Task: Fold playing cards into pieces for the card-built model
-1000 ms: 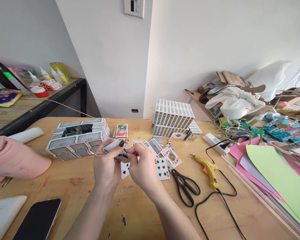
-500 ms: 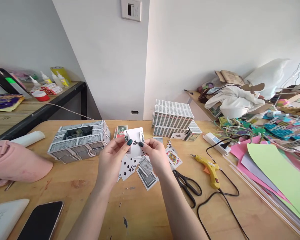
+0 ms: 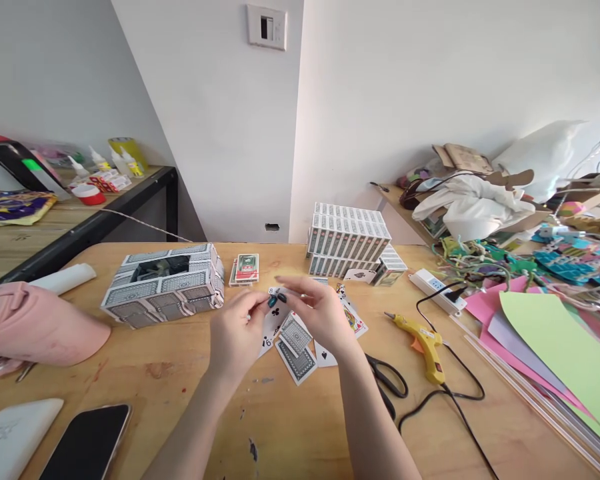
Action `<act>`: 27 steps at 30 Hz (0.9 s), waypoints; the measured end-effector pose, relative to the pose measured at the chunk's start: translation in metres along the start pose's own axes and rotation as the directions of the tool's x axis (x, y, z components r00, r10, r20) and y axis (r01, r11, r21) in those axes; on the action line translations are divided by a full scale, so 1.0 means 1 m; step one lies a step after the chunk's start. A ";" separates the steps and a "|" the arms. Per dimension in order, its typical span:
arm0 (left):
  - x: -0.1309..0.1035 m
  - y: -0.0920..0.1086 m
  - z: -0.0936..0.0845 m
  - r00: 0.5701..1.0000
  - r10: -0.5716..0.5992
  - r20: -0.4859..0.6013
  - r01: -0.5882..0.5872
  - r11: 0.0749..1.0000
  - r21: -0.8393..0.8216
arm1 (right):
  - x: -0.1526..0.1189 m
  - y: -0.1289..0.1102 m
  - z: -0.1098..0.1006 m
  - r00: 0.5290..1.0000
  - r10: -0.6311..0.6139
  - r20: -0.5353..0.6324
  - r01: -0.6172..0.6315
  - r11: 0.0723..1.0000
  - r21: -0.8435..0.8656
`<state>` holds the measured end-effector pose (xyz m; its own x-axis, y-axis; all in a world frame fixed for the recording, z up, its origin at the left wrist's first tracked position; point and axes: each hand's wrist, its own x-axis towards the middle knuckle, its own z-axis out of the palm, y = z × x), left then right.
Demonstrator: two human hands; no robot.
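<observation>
The table point(image 3: 175, 400) bears a card-covered box point(image 3: 165, 290); right of it, the right hand point(image 3: 320, 317) is partly open and the left hand point(image 3: 236, 330) pinched closed, contents unclear, above loose playing cards point(image 3: 296, 335), 2 showing patterned backs.

"8" on one card point(image 3: 271, 292), black spade on another card point(image 3: 326, 361)
</observation>
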<state>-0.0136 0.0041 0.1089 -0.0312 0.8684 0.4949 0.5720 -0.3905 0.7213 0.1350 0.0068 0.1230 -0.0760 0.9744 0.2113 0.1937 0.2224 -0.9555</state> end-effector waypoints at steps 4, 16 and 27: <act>-0.003 0.000 0.003 0.995 0.087 0.046 -0.091 0.991 0.095 | 0.002 0.004 0.002 0.996 -0.085 -0.032 0.080 0.987 -0.142; 0.002 -0.006 0.001 0.986 -0.067 0.152 0.062 0.997 0.038 | 0.002 0.003 -0.013 0.996 -0.091 -0.015 0.088 0.983 -0.160; 0.002 0.004 -0.009 0.969 0.035 0.244 -0.034 0.999 -0.008 | 0.000 0.003 -0.012 0.996 -0.092 -0.009 0.088 0.976 -0.197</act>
<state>-0.0184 0.0019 0.1170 0.1894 0.9026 0.3865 0.5661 -0.4220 0.7081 0.1475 0.0078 0.1228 -0.0845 0.9501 0.3002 0.3752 0.3095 -0.8737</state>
